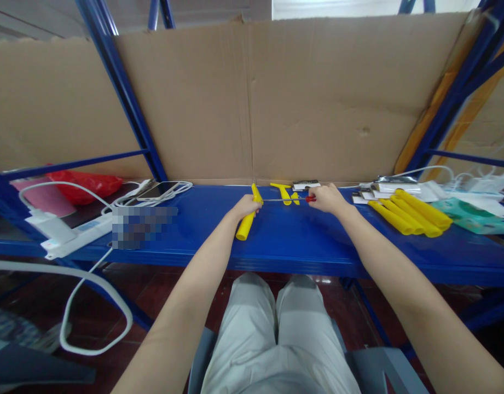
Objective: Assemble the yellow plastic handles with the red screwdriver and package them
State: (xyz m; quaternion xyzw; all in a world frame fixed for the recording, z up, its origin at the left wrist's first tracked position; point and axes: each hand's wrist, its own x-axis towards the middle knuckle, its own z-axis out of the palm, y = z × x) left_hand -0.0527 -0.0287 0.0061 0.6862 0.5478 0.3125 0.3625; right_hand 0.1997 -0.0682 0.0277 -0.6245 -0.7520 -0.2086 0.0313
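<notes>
Far left, on the blue desk (202,221): one red bag (90,185); one white power strip (81,236); white cables (180,189), loosely coiled, probably to keep the slack off the working middle.

Left of centre: my left hand (248,207), fingers pinched around one yellow handle (245,226), which slants over the desk with its lower end towards me. I judge the grip is there to steady it against sideways pressure.

Centre: one screwdriver (311,199), thin shaft running level to the yellow handle beside the left fingers; whether the tip has entered, I cannot tell. Behind the shaft, one yellow T-shaped piece (283,193) and one small yellow piece (295,198), seemingly within easy reach.

Right of centre: my right hand (328,198), closed on the screwdriver's red grip, apparently for straight alignment.

Far right: yellow tubes (413,213), side by side, perhaps for easy picking; one green packet (471,216) beside them.
</notes>
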